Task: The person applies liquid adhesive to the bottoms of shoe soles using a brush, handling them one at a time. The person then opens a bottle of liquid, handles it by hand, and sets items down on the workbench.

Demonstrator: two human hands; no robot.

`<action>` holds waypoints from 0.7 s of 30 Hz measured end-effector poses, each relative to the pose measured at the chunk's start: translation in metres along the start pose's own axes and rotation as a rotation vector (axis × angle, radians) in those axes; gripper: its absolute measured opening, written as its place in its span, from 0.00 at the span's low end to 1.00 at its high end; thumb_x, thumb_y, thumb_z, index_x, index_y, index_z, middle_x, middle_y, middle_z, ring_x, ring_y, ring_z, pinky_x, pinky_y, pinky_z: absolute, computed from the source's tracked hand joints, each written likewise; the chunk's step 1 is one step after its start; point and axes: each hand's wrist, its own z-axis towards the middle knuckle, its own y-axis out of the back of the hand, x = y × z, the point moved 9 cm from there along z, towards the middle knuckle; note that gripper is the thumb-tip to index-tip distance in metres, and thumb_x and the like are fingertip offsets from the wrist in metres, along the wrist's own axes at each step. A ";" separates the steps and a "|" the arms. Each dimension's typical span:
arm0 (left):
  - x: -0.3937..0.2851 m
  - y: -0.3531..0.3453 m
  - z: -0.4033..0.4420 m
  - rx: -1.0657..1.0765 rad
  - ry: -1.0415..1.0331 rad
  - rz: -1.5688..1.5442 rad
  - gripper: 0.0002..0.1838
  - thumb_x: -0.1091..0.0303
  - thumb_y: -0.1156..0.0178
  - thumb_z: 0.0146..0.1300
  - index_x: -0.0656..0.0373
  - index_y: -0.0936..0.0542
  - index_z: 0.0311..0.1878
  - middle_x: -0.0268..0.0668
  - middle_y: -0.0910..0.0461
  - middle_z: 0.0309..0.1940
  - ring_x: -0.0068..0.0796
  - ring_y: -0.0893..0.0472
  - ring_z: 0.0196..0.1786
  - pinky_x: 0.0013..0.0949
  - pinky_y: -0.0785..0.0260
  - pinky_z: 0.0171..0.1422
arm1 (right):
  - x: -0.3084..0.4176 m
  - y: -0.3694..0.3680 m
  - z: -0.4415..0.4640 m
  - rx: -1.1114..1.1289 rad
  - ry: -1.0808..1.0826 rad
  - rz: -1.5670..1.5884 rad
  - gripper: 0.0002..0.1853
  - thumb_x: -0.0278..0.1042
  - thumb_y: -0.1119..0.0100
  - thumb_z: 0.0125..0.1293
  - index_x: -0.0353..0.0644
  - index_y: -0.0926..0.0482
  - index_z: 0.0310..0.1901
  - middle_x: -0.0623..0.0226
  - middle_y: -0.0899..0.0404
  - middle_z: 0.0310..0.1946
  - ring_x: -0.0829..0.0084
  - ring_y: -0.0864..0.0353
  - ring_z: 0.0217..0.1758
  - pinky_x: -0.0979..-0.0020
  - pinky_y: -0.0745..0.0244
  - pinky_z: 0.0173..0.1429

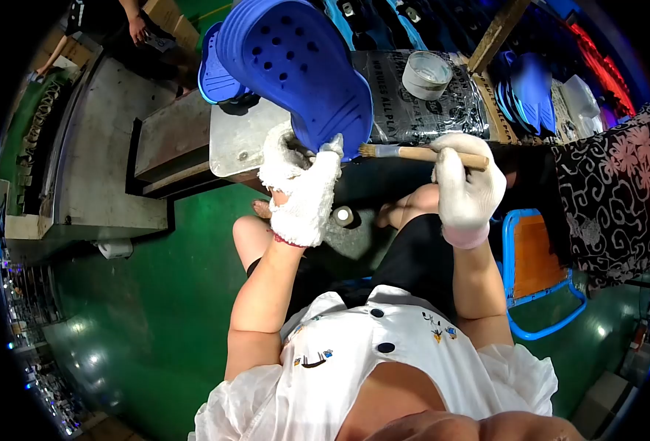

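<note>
Green floor (126, 294) lies below the blue shoe (310, 81), and a long grey bench (93, 162) stands to the left of the shoe, with another person's hand (138, 31) beyond. To its right, black printed plastic (391, 66) covers the surface; a blue-framed chair (538, 253) is lower right of it. The shoe is raised, toe end away from the body. Gloved fingers of the left hand (299, 191) grip its near end; I think this hold should be firm, with fingertips away from the bristles. Right of the shoe, a round pot (428, 76) sits on the plastic. The fingers of the right hand (470, 184) close around the brush (413, 153). Its bristles (369, 151) are at the shoe's near edge; better, I judge, are light, even strokes along this edge.
</note>
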 end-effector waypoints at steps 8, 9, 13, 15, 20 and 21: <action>0.005 -0.002 0.006 0.063 -0.028 0.135 0.14 0.71 0.32 0.55 0.62 0.27 0.40 0.31 0.26 0.27 0.15 0.30 0.26 0.22 0.35 0.30 | -0.015 -0.007 0.002 0.044 -0.173 0.083 0.04 0.18 0.47 0.61 0.30 0.23 0.37 0.70 0.24 0.27 0.87 0.30 0.27 0.84 0.33 0.32; 0.006 -0.003 0.007 0.055 -0.039 0.142 0.13 0.72 0.33 0.55 0.62 0.27 0.40 0.31 0.25 0.28 0.16 0.30 0.26 0.22 0.35 0.30 | -0.016 -0.007 0.003 0.055 -0.146 0.038 0.05 0.19 0.47 0.62 0.31 0.22 0.38 0.70 0.23 0.28 0.88 0.30 0.28 0.84 0.34 0.32; 0.003 -0.007 0.017 0.069 -0.040 0.086 0.14 0.72 0.33 0.56 0.62 0.27 0.42 0.32 0.25 0.30 0.16 0.30 0.26 0.22 0.35 0.29 | -0.047 0.032 -0.016 -0.218 -0.423 0.144 0.06 0.26 0.51 0.66 0.35 0.24 0.36 0.70 0.27 0.25 0.86 0.33 0.21 0.83 0.39 0.26; 0.002 -0.018 0.021 0.144 0.045 0.028 0.16 0.73 0.34 0.57 0.62 0.28 0.45 0.32 0.25 0.31 0.15 0.29 0.26 0.23 0.35 0.28 | -0.076 0.047 -0.043 -0.357 -0.544 0.254 0.06 0.27 0.51 0.66 0.37 0.24 0.34 0.71 0.27 0.24 0.85 0.33 0.20 0.82 0.38 0.25; 0.002 -0.093 0.009 0.479 0.191 0.154 0.21 0.64 0.34 0.57 0.64 0.29 0.48 0.33 0.24 0.30 0.19 0.25 0.27 0.23 0.30 0.28 | -0.193 0.048 -0.146 -0.300 -0.590 0.083 0.08 0.31 0.49 0.67 0.39 0.23 0.33 0.72 0.26 0.21 0.81 0.27 0.20 0.77 0.32 0.26; -0.010 -0.121 0.002 0.528 0.147 0.145 0.16 0.66 0.37 0.60 0.65 0.28 0.46 0.36 0.22 0.28 0.20 0.25 0.22 0.21 0.32 0.26 | -0.204 0.042 -0.159 -0.264 -0.642 0.067 0.08 0.34 0.48 0.68 0.40 0.22 0.33 0.72 0.25 0.19 0.81 0.25 0.20 0.76 0.30 0.27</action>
